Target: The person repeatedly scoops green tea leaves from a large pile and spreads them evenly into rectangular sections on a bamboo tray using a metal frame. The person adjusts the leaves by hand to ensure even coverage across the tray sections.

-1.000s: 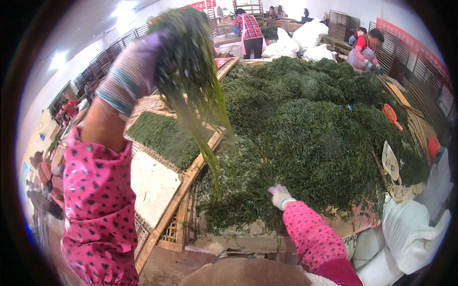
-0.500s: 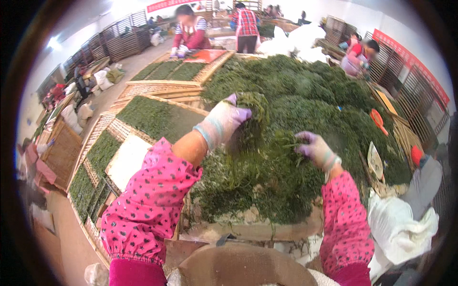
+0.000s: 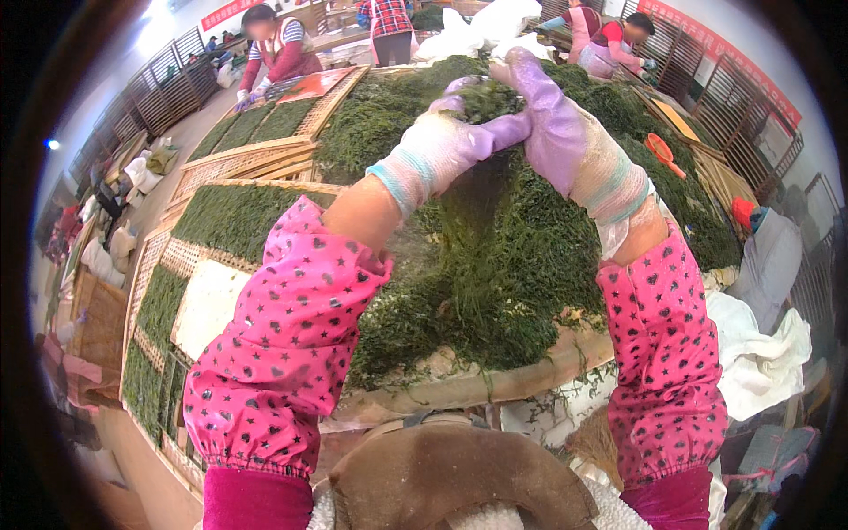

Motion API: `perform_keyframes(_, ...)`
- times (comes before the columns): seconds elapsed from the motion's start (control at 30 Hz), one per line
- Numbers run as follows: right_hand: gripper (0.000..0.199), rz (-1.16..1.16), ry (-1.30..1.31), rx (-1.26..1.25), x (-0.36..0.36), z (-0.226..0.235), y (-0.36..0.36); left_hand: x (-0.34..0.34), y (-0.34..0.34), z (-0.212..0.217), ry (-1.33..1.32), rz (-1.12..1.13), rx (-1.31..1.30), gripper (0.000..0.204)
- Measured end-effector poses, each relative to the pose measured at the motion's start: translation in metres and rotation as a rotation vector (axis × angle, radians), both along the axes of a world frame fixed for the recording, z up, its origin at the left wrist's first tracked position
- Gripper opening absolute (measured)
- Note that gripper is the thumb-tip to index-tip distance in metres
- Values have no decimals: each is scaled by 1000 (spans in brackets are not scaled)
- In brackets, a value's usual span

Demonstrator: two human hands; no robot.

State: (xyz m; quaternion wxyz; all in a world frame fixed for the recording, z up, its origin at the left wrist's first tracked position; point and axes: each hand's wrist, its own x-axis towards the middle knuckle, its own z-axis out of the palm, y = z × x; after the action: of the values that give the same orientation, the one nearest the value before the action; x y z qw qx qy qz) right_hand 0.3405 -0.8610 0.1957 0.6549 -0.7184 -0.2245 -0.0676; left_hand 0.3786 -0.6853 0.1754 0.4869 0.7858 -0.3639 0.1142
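A large heap of dark green stringy seaweed (image 3: 548,274) covers the table in front of me. Over it, my left hand (image 3: 450,146) and my right hand (image 3: 561,132), both in white and purple gloves, are raised close together. A clump of seaweed (image 3: 486,100) is gripped between them, with loose strands hanging toward the heap. My left fingers are closed round the clump. The right hand presses against its other side, thumb near the left thumb. Part of the clump is hidden behind the gloves.
Slatted drying frames (image 3: 247,216) with flat seaweed sheets lie at left, beside a white board (image 3: 210,305). A red-orange strainer (image 3: 664,155) rests on the heap's right side. White sacking (image 3: 755,353) sits at the right edge. A co-worker (image 3: 278,53) leans over the far left frames; others work behind.
My right hand has moved up and left from the heap to meet the left hand at the seaweed clump. The view has shifted, so the background sits farther left.
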Motion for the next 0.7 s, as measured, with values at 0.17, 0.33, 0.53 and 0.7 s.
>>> perform_keyframes(0.17,74,-154,-103,-65,-14,-19,-24,11,-6,1,610,-273,-470,34)
perform_keyframes(0.33,91,-522,-250,-473,-13,-114,-17,78,0,26,-19,-100,215,49)
perform_keyframes(0.53,29,-386,-20,-721,-58,-289,-41,86,6,67,69,-131,91,45)
perform_keyframes(0.7,35,-196,386,-1325,-132,-374,-95,69,3,97,166,-114,31,36)
